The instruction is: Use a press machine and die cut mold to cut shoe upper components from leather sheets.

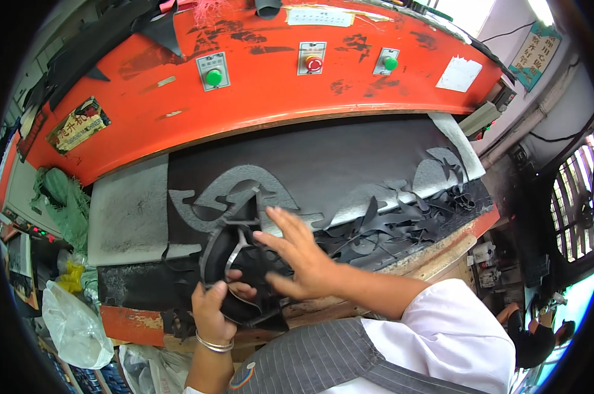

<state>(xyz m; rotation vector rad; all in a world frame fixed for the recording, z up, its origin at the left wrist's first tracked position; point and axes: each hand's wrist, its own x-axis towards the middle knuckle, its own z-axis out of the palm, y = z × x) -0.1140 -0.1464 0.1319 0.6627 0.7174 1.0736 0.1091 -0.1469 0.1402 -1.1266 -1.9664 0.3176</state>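
The curved frame (236,251) looked metallic, dull with brighter parts. The black sheet (323,151) was smooth and matt, the pale grey pad (129,213) rough. Glossy, scuffed paint covered the orange panel (264,88); the front board (431,251) was worn wood, the bag (74,328) shiny plastic, the apron (303,358) matt cloth.

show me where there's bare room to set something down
Free: left end of the pale pad, between green bag and black sheet; the sheet's upper middle, between orange panel and curved cut-out. Crowded: right front, under black scraps, and front centre, around the dark frame in the left hand.
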